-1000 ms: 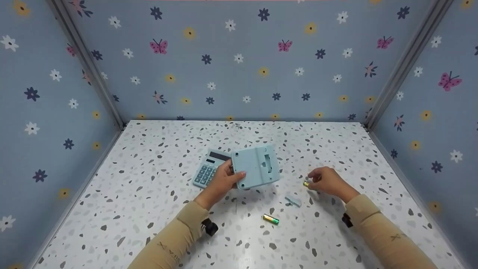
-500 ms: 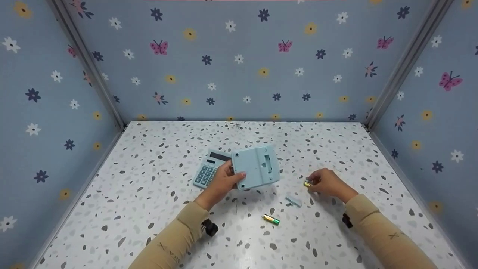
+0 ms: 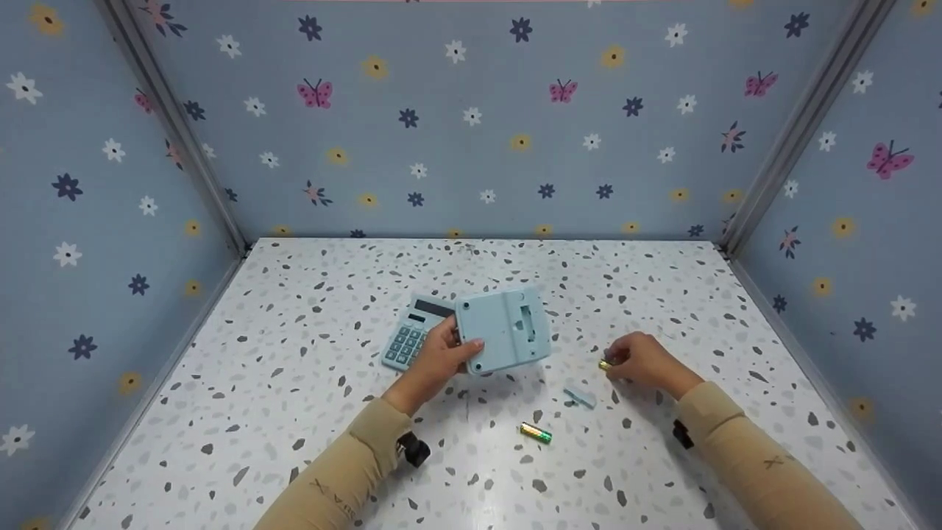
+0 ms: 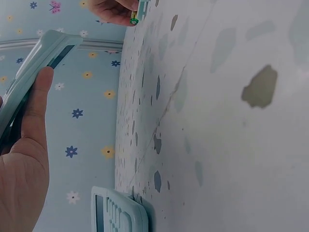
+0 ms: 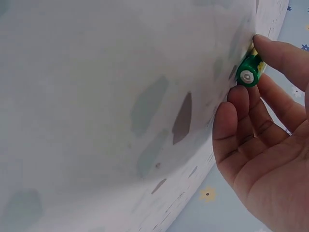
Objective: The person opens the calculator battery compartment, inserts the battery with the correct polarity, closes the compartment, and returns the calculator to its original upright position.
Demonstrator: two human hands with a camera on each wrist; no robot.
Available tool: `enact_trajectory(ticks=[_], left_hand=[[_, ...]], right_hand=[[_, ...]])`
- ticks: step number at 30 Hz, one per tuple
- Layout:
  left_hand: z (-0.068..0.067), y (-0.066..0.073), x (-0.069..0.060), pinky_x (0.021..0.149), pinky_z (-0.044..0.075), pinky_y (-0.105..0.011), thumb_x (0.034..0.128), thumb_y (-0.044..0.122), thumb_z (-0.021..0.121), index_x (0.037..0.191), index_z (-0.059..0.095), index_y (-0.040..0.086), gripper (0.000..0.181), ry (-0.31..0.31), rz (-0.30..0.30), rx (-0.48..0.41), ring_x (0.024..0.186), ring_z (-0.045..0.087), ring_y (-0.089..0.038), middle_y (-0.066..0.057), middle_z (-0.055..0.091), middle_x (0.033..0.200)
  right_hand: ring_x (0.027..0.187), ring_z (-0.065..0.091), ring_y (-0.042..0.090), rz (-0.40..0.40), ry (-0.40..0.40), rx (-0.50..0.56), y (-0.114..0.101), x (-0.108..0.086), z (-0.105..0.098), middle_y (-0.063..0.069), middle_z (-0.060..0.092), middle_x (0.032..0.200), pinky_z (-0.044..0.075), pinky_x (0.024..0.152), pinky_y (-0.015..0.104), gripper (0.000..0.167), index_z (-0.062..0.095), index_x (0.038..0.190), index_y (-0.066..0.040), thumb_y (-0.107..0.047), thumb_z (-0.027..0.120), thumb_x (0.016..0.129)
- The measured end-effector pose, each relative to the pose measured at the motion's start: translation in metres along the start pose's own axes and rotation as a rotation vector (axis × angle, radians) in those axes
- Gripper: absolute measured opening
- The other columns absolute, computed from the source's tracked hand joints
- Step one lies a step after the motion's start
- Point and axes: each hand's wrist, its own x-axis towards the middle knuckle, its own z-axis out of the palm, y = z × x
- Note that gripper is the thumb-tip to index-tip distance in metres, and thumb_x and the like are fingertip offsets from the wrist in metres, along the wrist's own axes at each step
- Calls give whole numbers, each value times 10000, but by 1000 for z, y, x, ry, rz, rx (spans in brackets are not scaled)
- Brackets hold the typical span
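Observation:
A light blue calculator (image 3: 493, 331) is held up in my left hand (image 3: 438, 361), thumb across its back and fingers beneath. Its back faces the head camera, and a battery slot (image 3: 528, 324) lies uncovered near the right edge. To the right, my right hand (image 3: 643, 361) pinches a green and gold battery (image 5: 249, 72) at the tabletop between thumb and fingers. A second battery (image 3: 535, 433) lies on the table nearer the front. Between the hands sits a small light blue battery cover (image 3: 580, 398).
A second light blue calculator (image 3: 403, 340) lies face up behind the left hand, partly covered by it. The speckled white table (image 3: 294, 353) is bounded by flower-patterned panels (image 3: 471, 147) at the back and both sides.
My right hand shifts very slightly around the battery, which now shows less from above. The left hand and its calculator stay where they were.

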Motion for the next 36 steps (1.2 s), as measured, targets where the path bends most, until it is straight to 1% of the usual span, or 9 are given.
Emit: enact_trajectory(ticks=[3, 8, 13, 20, 24, 28, 31, 34, 36], left_hand=[[-1, 0, 1, 976, 664, -462, 1075, 85, 636, 1649, 383, 52, 628, 5, -5, -5, 1253, 726, -325, -268, 596, 1525], [-1, -1, 1, 973, 665, -459, 1082, 94, 632, 1644, 386, 40, 616, 1, 1, 3, 1249, 728, -324, -269, 594, 1526], [-1, 0, 1, 969, 666, -453, 1079, 99, 639, 1651, 383, 49, 628, 2, -2, 0, 1239, 732, -314, -264, 595, 1530], [-2, -1, 0, 986, 659, -468, 1081, 82, 625, 1644, 382, 43, 614, 1, -11, -9, 1285, 711, -341, -266, 588, 1539], [-1, -1, 1, 989, 658, -469, 1076, 87, 633, 1645, 383, 43, 624, -1, -8, -7, 1278, 715, -342, -268, 591, 1537], [-2, -1, 1, 974, 664, -461, 1075, 84, 633, 1636, 394, 36, 612, 3, -8, -10, 1239, 734, -327, -275, 605, 1515], [-2, -1, 2, 969, 666, -462, 1077, 80, 633, 1632, 396, 31, 606, 3, -9, -14, 1234, 735, -330, -279, 606, 1508], [-2, 0, 2, 979, 663, -463, 1074, 88, 639, 1637, 399, 53, 612, 4, -20, -15, 1257, 724, -340, -261, 604, 1516], [-2, -1, 2, 987, 660, -466, 1074, 99, 643, 1642, 400, 70, 619, 4, -28, -12, 1276, 714, -352, -249, 602, 1523]], right_hand=[[881, 631, 185, 10, -1, 11, -1, 0, 0, 101, 737, 1038, 547, 736, 286, 262, 779, 1169, -8, -96, 823, 926], [882, 626, 184, -7, -4, 6, -3, 0, 0, 104, 741, 1040, 542, 742, 288, 221, 780, 1147, -10, -78, 802, 938], [867, 618, 178, -8, -4, 13, -4, 0, 0, 86, 727, 1018, 532, 730, 282, 182, 781, 1133, -31, -74, 782, 956], [864, 615, 173, -100, 14, -18, -3, -1, 0, 114, 743, 994, 523, 715, 272, 160, 784, 1089, 9, -25, 768, 933], [872, 624, 187, -86, 25, -12, -4, -1, -1, 104, 734, 994, 531, 717, 286, 149, 791, 1082, -19, -34, 769, 935], [867, 629, 194, -89, 49, -45, -7, -1, -5, 87, 727, 973, 534, 727, 306, 105, 802, 1064, -47, -73, 762, 971], [867, 625, 197, -106, 61, -68, -11, -1, -9, 92, 724, 969, 532, 729, 317, 122, 802, 1081, -33, -88, 755, 983], [874, 618, 193, -106, 63, -54, -14, -1, -13, 96, 722, 979, 533, 734, 318, 150, 797, 1109, -15, -67, 750, 977], [868, 615, 194, -123, 61, -45, -15, -2, -16, 110, 721, 977, 534, 724, 319, 161, 789, 1123, 3, -56, 745, 980]])
